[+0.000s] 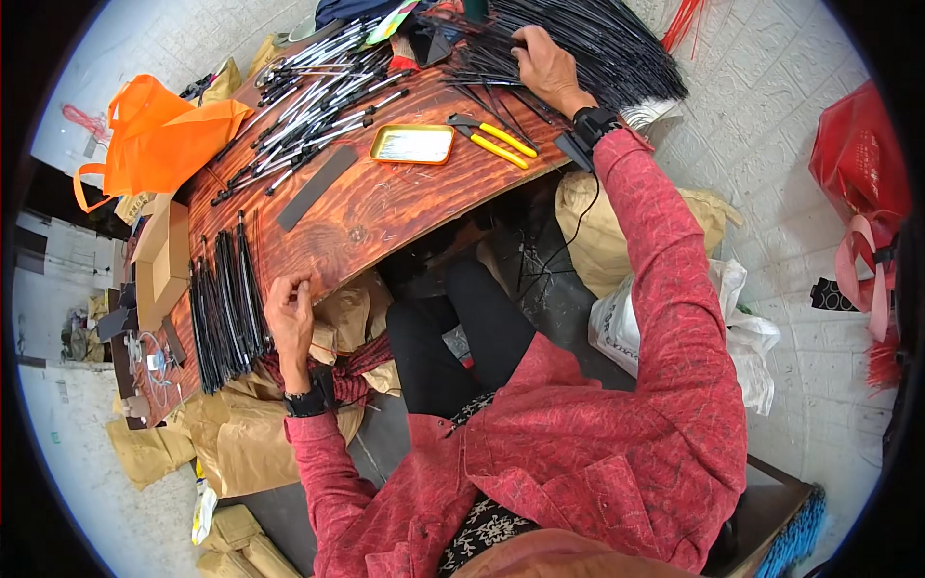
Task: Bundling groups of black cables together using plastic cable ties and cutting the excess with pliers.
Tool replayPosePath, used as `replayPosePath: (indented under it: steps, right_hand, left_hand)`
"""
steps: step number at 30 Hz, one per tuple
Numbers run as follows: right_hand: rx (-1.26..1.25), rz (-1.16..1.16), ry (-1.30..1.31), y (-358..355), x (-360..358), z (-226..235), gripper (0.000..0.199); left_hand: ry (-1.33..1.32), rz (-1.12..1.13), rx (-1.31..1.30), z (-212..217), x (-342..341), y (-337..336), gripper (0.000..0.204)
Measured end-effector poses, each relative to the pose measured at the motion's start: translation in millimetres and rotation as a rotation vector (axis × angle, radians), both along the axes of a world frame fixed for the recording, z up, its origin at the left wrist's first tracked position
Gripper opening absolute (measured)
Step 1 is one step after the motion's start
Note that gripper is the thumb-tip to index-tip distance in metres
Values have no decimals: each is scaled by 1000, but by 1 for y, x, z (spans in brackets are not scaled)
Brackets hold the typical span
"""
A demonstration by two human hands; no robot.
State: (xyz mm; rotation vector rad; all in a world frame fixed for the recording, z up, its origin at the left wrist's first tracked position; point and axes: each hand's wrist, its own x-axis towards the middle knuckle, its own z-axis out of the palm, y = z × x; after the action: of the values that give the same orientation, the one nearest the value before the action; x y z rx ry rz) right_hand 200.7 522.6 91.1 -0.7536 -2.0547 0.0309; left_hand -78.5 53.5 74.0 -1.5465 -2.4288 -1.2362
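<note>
My right hand (547, 71) reaches over the far right of the table, its fingers bent down at a pile of thin black rods (607, 48). What those fingers grip, if anything, is too small to make out. My left hand (289, 313) rests by the table's near edge at the left, fingers curled and pressed together. Anything between them is hidden. Beside it lies a bundle of black rods (226, 299). Silver rods with black ends (323, 101) are heaped across the back of the wooden table (356, 226).
Yellow-handled pliers (501, 144) lie beside a shallow rectangular tin (412, 144) and a dark flat strip (316, 188). An orange bag (164, 135) and a cardboard box (162, 265) stand at the left. A tan sack (602, 236) and a white bag (617, 328) sit below the table's right edge.
</note>
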Motion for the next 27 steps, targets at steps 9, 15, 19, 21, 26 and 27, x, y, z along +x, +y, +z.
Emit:
replayPosePath:
  steps: [9,15,19,21,26,27]
  right_hand:
    - [68,386,133,-132,-25,65,22]
    - [-180,722,164,-253,-83,47,20]
    - [-448,798,106,-290,-100,0,19]
    - [-659,907,82,-316,-108,-17,16]
    - [-1088,934,-146,-336,-100,-40,23]
    - [-1176,969,-142,-337,-96,-49,30]
  left_hand:
    - [-652,-176,150,10,35,60,74]
    - [-965,-427,436,-12,64,86,97]
    - [-1288,-534,804,27,77,77,59]
    - [-1238,-424,800,5,55,62,51]
    - [-1343,-396,924,-1,52,39,25]
    - [-1375,-314,961,-1,53,37,22]
